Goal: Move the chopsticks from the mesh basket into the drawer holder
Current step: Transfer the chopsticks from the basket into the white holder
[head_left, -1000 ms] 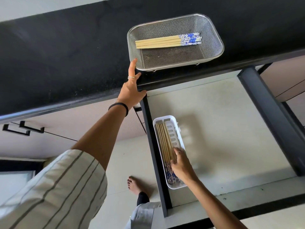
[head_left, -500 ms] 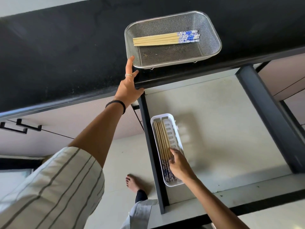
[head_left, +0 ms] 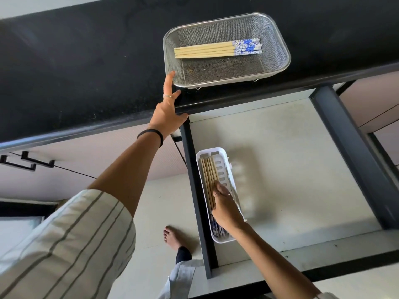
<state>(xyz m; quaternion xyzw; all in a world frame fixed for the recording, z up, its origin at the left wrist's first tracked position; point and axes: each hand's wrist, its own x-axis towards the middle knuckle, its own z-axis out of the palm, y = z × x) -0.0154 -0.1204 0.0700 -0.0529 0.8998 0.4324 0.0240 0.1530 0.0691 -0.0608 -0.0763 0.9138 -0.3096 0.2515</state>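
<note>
A steel mesh basket (head_left: 278,61) stands on the black counter and holds several bamboo chopsticks (head_left: 207,50) with blue-and-white ends. My left hand (head_left: 167,113) lies on the counter edge, its straight forefinger touching the basket's near-left corner. Below, in the open drawer, a white slotted holder (head_left: 224,158) contains several more chopsticks (head_left: 208,175). My right hand (head_left: 225,207) rests over the middle of the holder with its fingertips on those chopsticks; whether it pinches any is hidden.
The black counter (head_left: 86,72) runs across the top. The open drawer (head_left: 291,158) has a pale floor and dark side rails. Dark cabinet handles (head_left: 28,162) sit at the left. A bare foot (head_left: 172,237) stands on the floor below.
My left forefinger has reached forward to touch the basket's corner. My right hand has slid a little farther up along the chopsticks in the holder.
</note>
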